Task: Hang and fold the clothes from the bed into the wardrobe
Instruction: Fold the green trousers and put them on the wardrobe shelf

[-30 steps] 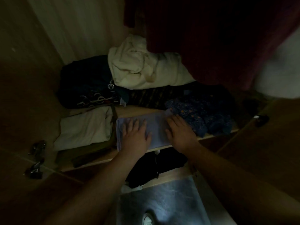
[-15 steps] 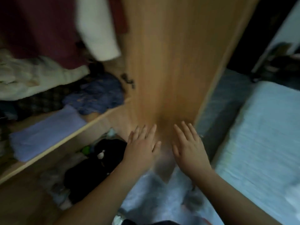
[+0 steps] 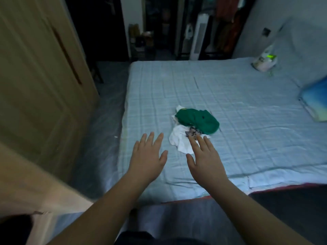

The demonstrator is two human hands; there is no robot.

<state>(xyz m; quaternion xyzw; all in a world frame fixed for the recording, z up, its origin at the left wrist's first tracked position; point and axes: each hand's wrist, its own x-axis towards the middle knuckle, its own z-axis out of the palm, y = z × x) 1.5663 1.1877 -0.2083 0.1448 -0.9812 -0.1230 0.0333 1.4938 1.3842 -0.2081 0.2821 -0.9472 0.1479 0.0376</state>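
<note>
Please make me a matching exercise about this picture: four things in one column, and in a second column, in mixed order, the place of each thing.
Things
1. green garment
2. white garment
3. blue pillow
4. wardrobe door

Places
a. on the bed, at the right edge of the picture
b. on the left, beside the bed
c. in the middle of the bed, partly under another garment
d. in the middle of the bed, on top of another garment

Right pairs: 1-d, 2-c, 3-a, 4-b.
</note>
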